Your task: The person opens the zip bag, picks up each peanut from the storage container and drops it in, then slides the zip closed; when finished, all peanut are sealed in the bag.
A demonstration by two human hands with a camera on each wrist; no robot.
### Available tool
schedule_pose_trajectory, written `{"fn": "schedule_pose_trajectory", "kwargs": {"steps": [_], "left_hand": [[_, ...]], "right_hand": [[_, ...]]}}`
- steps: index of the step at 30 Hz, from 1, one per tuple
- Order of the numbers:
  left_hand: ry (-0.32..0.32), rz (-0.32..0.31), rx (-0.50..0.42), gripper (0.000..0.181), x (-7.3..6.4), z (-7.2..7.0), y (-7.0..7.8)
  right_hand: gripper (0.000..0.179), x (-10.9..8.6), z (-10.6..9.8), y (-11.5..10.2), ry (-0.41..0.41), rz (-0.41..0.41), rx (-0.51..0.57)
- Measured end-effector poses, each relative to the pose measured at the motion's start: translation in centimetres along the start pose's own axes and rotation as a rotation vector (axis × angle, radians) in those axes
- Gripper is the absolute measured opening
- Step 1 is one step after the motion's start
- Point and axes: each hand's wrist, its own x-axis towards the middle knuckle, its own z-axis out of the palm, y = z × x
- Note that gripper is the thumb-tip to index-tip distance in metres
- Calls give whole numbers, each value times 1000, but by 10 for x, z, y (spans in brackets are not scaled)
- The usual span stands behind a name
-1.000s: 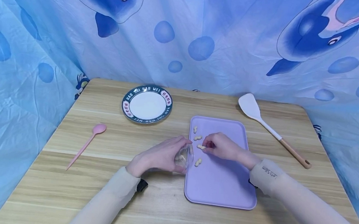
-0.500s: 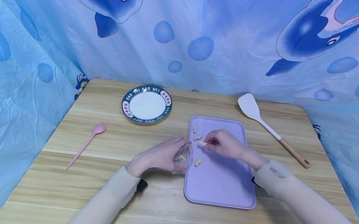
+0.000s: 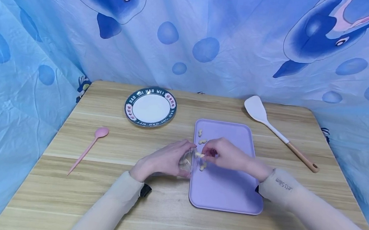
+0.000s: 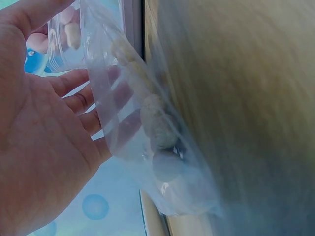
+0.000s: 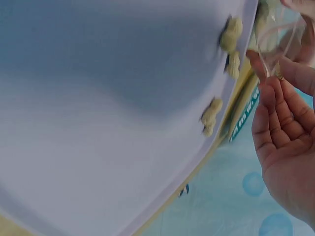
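My left hand (image 3: 167, 159) holds a clear plastic zip bag (image 4: 197, 172) by its mouth, thumb and fingers spread around the opening beside the tray's left edge. Several peanuts (image 4: 155, 115) show through the bag's film in the left wrist view. With thumb and fingertips my right hand (image 3: 229, 154) pinches a peanut (image 3: 199, 155) right at the bag's mouth; in the right wrist view fingers mostly cover that peanut. Below lies a lilac tray (image 3: 227, 193). Along its left side rest three loose peanuts, one near the far corner (image 3: 200, 133), another peanut (image 3: 203, 141) closer, and a third peanut (image 3: 203, 166) nearest me.
A white plate (image 3: 151, 109) with a dark green patterned rim stands at the back of the wooden table (image 3: 161, 216). Far left lies a pink spoon (image 3: 91, 145). A white spatula (image 3: 270, 127) with a wooden handle end lies right of the tray.
My right hand has lifted the peanut off the tray and carried it left to the bag's mouth. The left hand and bag have stayed in place.
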Motion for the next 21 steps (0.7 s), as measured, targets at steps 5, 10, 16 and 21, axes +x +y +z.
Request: {"fn": "schedule_pose_trajectory", "kwargs": {"steps": [5,10,16,21], "left_hand": [[1,4,7,94,-1,0,0],[7,15,0,94,-1,0,0],[9,19,0,95,-1,0,0],[1,3,-2,96,-1,0,0]], "right_hand": [[9,3,12,-3,-11,12,-1],[11,5,20,-2,-19,32,-20],[10,4,19,-3,-18,34,-20],[9,2,16,-2,-1,37,-19]]}}
